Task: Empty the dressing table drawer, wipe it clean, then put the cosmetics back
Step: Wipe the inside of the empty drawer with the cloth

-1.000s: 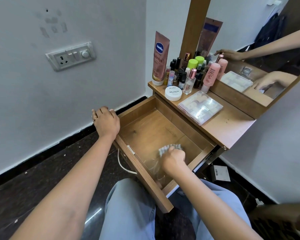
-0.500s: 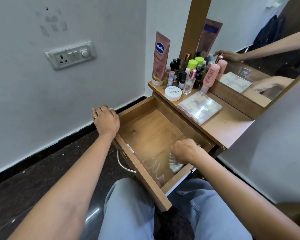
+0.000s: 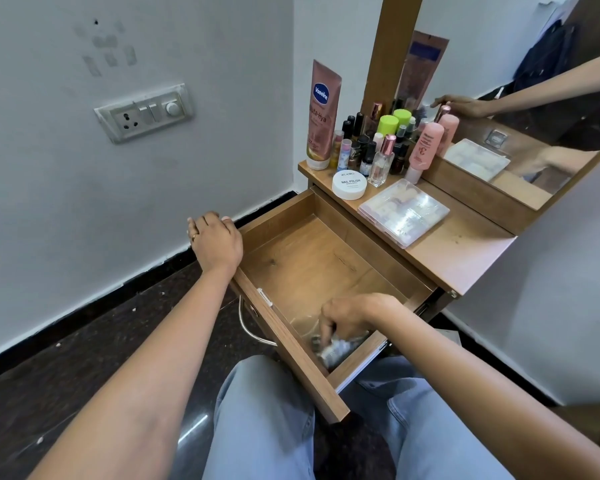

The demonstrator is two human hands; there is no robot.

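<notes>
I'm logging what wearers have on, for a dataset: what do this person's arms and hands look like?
The left forearm and right forearm are bare: no sleeves, watch or bracelet in view. The left hand wears a thin gold-coloured ring on one finger. The right hand shows no ring or glove.

Brown wood-grain drawer [image 3: 298,265], copper-pink tube [image 3: 321,116], lime-green cap [image 3: 388,124], pink bottle [image 3: 425,147], white jar [image 3: 349,185], pale blue jeans [image 3: 257,427], dark speckled floor [image 3: 84,358]

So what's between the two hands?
Only the bare floor of the open wooden drawer lies between the left hand and the right hand gripping a crumpled grey cloth, in the head view.
</notes>
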